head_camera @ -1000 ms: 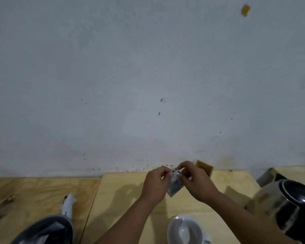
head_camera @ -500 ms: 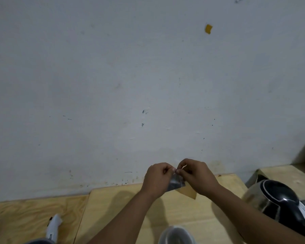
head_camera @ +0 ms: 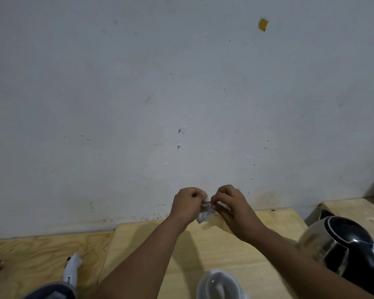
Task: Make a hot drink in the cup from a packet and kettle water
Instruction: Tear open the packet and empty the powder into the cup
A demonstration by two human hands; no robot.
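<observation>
A small silvery packet (head_camera: 205, 213) is held up in the air over the back of the wooden table (head_camera: 203, 251). My left hand (head_camera: 187, 205) pinches its left side and my right hand (head_camera: 230, 202) pinches its top right corner, fingertips nearly touching. The packet looks crumpled between them. A white cup (head_camera: 219, 284) stands on the table at the bottom edge of the view, below my hands. A steel kettle with a black lid and handle (head_camera: 341, 249) stands to the right, partly behind my right forearm.
A plain white wall (head_camera: 181, 93) rises right behind the table. A second wooden surface (head_camera: 30, 255) lies to the left, with a white wrapper (head_camera: 72, 270) and a dark container (head_camera: 50, 291) on it. A cardboard box (head_camera: 345, 210) sits behind the kettle.
My hands have drawn a little apart and the packet is more crumpled between them. The camera tilted up, so the cup and kettle sit lower in view than a second ago.
</observation>
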